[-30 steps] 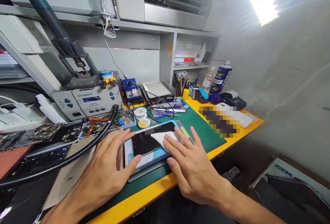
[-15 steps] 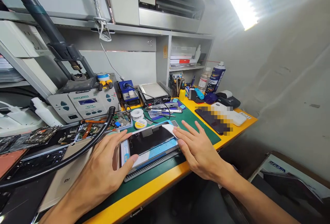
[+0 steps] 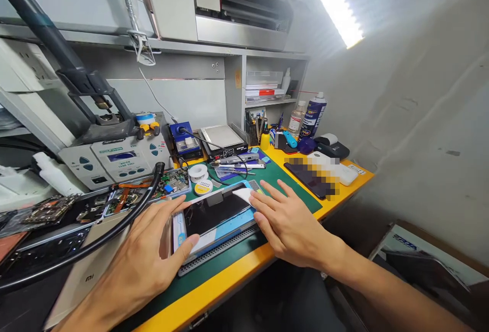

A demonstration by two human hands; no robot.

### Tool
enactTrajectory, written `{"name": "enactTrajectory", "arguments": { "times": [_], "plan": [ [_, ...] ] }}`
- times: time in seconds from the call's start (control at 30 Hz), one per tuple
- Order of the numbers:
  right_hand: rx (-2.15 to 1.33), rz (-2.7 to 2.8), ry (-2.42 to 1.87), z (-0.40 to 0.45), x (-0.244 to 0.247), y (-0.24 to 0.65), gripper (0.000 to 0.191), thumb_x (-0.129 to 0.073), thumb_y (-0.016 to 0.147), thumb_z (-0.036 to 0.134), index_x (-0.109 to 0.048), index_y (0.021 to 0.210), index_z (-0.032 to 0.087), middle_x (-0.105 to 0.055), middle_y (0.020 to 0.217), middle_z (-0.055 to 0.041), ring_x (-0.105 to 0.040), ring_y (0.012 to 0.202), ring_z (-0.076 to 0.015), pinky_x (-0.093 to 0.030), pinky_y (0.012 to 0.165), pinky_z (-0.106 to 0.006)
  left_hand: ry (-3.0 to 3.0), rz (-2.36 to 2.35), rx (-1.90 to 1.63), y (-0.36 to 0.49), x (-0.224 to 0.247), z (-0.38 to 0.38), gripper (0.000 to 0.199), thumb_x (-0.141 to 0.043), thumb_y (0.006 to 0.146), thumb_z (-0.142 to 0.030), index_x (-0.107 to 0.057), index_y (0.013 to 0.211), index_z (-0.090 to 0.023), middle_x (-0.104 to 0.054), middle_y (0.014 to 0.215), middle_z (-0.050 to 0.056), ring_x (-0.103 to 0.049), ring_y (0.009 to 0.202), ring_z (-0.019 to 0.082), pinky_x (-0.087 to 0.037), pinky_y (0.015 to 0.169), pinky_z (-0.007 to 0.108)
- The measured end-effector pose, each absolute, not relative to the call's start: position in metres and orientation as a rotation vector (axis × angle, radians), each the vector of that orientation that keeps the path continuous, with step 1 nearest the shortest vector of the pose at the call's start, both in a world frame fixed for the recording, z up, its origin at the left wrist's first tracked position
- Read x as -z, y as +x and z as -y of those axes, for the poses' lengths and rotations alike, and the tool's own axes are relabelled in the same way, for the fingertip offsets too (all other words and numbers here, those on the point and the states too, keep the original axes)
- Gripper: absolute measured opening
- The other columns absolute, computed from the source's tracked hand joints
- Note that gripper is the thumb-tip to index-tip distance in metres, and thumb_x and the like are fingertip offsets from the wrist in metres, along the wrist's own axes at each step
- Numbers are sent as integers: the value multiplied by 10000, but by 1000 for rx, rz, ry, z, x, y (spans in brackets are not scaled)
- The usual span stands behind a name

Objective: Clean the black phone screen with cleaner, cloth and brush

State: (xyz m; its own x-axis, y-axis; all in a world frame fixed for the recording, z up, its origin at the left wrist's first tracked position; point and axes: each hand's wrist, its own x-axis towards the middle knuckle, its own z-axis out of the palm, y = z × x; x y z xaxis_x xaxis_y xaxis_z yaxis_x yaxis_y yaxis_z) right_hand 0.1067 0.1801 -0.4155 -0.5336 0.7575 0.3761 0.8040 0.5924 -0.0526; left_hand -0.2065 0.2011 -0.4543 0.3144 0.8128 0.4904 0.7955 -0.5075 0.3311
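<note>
narrow repair booth with grey walls and a long bright lamp overhead, and below it a yellow bench (image 3: 198,296) covered by a dark green mat (image 3: 284,192). on this mat lies a phone with black glass (image 3: 214,210), held flat in a blue repair holder (image 3: 239,225), with a grey perforated metal bar (image 3: 216,250) along the near side. a small white sheet (image 3: 242,194) sits at the far right corner of the phone.

the left hand (image 3: 141,250) is at the left end of the holder, with fingers wide and the thumb low near the edge, but i cannot tell if they are squeezing. the right hand (image 3: 286,222) lies palm down at the right end, its fingers spread wide beside the white sheet and not closed on it. both forearms reach in from the near side.

uneven pressure from the hands could crack or scratch the glass, and the thin sheet could slip if the right fingers push it sideways. the black corrugated hose (image 3: 114,230) runs just beside the left hand, so a careless move of this wrist could catch it and drag it over the circuit boards (image 3: 168,184) in their tray.
</note>
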Motion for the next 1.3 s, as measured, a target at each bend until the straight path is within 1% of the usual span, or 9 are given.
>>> {"name": "enactTrajectory", "arguments": {
  "times": [0.13,0.3,0.5,0.6,0.73,0.9,1.03,1.17,1.3],
  "plan": [
    [151,2478,-1236,-206,414,104,423,-355,1087,289,-605,1403,163,-623,1441,-89,-450,1445,-349,-333,1181,-615,2536,-1527,-953,-207,453,-203,593,-627,908,-531,-441,1432,-325,-564,1421,76,-519,1338,327,-423,1133,549],
    [181,2475,-1215,-215,417,99,447,-332,1089,298,-589,1411,123,-608,1457,-112,-448,1441,-365,-361,1161,-606,2575,-1551,-937,-208,454,-203,576,-627,908,-534,-448,1410,-314,-581,1396,88,-548,1307,333,-442,1108,551],
    [136,2458,-1268,-179,413,101,456,-308,1092,302,-585,1401,112,-579,1486,-124,-379,1488,-351,-289,1212,-600,2679,-1540,-889,-212,449,-209,618,-642,884,-568,-448,1406,-300,-612,1355,103,-589,1245,340,-488,1048,537],
    [123,2455,-1288,-171,411,102,450,-313,1092,305,-590,1394,120,-563,1501,-130,-359,1499,-349,-256,1223,-617,2725,-1501,-823,-216,447,-214,658,-652,877,-565,-430,1438,-303,-600,1384,104,-577,1271,346,-471,1071,536],
    [128,2453,-1299,-185,410,97,457,-309,1096,322,-579,1405,121,-594,1467,-136,-413,1464,-371,-264,1199,-656,2747,-1455,-790,-220,447,-219,698,-654,879,-554,-389,1481,-320,-598,1407,87,-544,1321,342,-436,1114,525],
    [100,2504,-1270,-219,404,88,450,-323,1098,338,-582,1394,119,-616,1444,-127,-451,1433,-388,-304,1166,-673,2685,-1444,-861,-219,452,-217,717,-642,887,-563,-360,1500,-318,-602,1403,75,-557,1312,320,-446,1111,487],
    [58,2538,-1261,-227,404,85,499,-319,1099,387,-531,1454,107,-552,1508,-136,-407,1464,-381,-283,1184,-671,2615,-1502,-936,-217,460,-213,686,-626,897,-570,-379,1486,-320,-594,1410,72,-551,1322,320,-441,1117,491],
    [19,2544,-1304,-203,407,89,587,-329,1088,473,-442,1537,113,-423,1603,-125,-314,1513,-381,-206,1220,-679,2553,-1539,-970,-216,465,-209,659,-626,896,-570,-409,1465,-316,-585,1415,71,-531,1339,313,-449,1110,474],
    [-32,2576,-1343,-173,408,97,563,-301,1098,433,-378,1580,151,-336,1649,-69,-201,1559,-336,-161,1245,-664,2552,-1531,-1018,-215,466,-209,628,-629,893,-573,-442,1438,-325,-590,1407,68,-552,1309,309,-475,1081,474]
  ]
}}
